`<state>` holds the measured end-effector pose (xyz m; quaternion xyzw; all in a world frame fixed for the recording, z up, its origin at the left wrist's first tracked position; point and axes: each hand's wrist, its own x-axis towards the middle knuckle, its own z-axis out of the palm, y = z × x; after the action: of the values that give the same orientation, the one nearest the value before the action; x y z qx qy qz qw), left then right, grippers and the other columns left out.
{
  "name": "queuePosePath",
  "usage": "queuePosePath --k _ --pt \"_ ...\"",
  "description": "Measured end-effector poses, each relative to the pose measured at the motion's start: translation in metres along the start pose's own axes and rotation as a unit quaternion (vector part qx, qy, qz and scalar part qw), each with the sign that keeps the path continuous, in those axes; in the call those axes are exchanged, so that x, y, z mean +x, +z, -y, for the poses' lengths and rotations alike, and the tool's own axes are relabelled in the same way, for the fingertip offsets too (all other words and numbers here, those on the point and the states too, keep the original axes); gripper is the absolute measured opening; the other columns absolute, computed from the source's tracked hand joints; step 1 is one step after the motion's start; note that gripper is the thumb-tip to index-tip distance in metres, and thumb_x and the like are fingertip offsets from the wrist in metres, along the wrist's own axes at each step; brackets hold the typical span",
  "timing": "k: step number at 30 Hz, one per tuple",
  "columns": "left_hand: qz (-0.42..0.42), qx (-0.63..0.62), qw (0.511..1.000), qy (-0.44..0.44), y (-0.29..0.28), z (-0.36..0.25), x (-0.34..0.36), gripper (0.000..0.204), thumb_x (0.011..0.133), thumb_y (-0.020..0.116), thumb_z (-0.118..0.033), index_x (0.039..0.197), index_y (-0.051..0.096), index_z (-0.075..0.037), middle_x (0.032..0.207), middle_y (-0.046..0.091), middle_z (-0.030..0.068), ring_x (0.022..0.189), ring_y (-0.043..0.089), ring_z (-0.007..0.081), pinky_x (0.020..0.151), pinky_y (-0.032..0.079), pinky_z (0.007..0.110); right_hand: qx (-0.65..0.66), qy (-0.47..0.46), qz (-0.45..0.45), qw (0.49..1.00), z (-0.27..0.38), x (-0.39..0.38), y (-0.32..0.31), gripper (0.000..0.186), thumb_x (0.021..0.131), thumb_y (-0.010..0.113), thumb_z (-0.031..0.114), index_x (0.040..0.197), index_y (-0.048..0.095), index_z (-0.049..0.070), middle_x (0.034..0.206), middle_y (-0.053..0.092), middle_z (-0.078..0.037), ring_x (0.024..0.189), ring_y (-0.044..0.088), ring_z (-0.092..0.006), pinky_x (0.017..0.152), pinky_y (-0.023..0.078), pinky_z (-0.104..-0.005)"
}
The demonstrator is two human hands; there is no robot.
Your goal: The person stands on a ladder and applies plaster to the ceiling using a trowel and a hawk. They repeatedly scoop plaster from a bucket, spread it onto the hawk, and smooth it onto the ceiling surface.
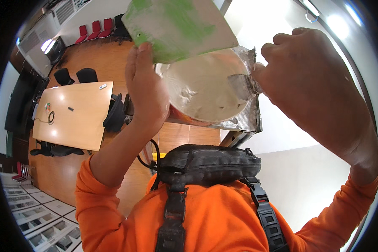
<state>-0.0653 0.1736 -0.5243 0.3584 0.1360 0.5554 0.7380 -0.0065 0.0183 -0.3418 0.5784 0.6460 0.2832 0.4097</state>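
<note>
My left hand [149, 90] grips the lower left corner of a flat board [180, 27], pale with green smears and a small hole near that corner. Below the board sits a round tub of cream-coloured paste [206, 84], whose surface is lumpy near the left. At the tub's right rim, my right hand [311, 80] is closed in a fist round a putty knife [241, 84]. Only its paste-smeared blade shows over the paste; the handle is hidden in the fist. The tub rests on a metal platform [254, 117] spattered with dried paste.
A white wall [290, 122] stands close on the right. Far below on the left is a wooden table [77, 117] with a cable and small items, and black chairs [87, 75] round it. Red chairs [95, 30] line the back. A black pouch [210, 164] hangs at my chest.
</note>
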Motion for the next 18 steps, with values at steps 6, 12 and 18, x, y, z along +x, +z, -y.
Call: queuePosePath --k 6,12,18 --pt "0.005 0.072 0.997 0.022 -0.009 0.003 0.005 0.034 0.099 0.047 -0.025 0.116 0.054 0.003 0.108 0.06 0.0113 0.096 0.059 0.0186 0.086 0.047 0.032 -0.055 -0.031 -0.02 0.998 0.008 0.003 -0.017 0.006 0.072 0.069 0.016 0.068 0.064 0.014 0.071 0.059 0.001 0.078 0.059 -0.0149 0.073 0.042 -0.0315" --pt "0.006 0.032 0.999 0.017 -0.007 0.001 0.005 0.033 0.099 0.047 -0.025 0.117 0.054 0.003 0.108 0.06 0.0114 0.098 0.059 0.0188 0.087 0.046 0.032 0.052 -0.022 -0.029 0.998 0.007 0.006 -0.023 0.011 0.073 0.07 0.019 0.066 0.065 0.013 0.07 0.058 0.0 0.077 0.058 -0.0173 0.077 0.041 -0.0332" --pt "-0.038 0.015 0.999 -0.003 -0.004 -0.002 0.003 0.033 0.098 0.048 -0.026 0.113 0.055 0.002 0.105 0.058 0.0092 0.095 0.056 0.0172 0.087 0.043 0.03 0.197 0.022 -0.098 0.975 0.011 0.006 -0.036 0.014 0.077 0.069 0.02 0.07 0.067 0.009 0.07 0.06 -0.004 0.076 0.06 -0.0213 0.077 0.043 -0.0353"
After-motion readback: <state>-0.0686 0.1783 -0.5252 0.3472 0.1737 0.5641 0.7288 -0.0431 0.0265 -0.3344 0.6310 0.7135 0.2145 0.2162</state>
